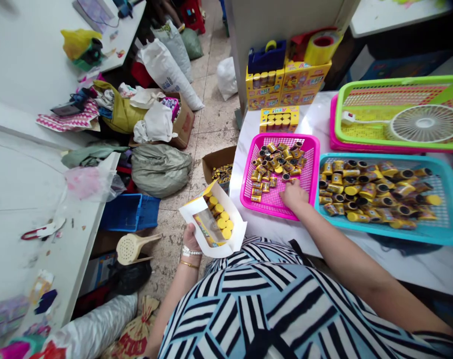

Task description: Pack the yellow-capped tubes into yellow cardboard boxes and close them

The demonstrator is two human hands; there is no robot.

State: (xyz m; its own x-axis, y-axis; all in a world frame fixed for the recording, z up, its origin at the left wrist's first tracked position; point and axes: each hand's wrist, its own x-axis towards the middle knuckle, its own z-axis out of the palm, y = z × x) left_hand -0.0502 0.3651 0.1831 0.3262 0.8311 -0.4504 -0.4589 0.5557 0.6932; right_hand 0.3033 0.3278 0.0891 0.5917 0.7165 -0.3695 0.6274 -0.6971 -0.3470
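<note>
My left hand (191, 238) is closed around the side of an open cardboard box (236, 242) with white flaps and a clear window. Inside the box stand several small canisters with yellow caps (222, 222). My right hand (295, 194) reaches into the pink basket (248, 199), its fingers curled at a small yellow canister (286, 177) near the front of the pile. More yellow canisters (273, 159) with black ends lie loose in that basket, some on their sides. My fingertips are partly hidden from above.
A blue basket (448, 219) of similar canisters stands to the right. Behind it, a white fan (426, 123) lies in a green basket (379, 82). Filled yellow boxes (279, 119) and a tape dispenser (267, 60) are at the back. A carton (213, 157) sits low, left of the table.
</note>
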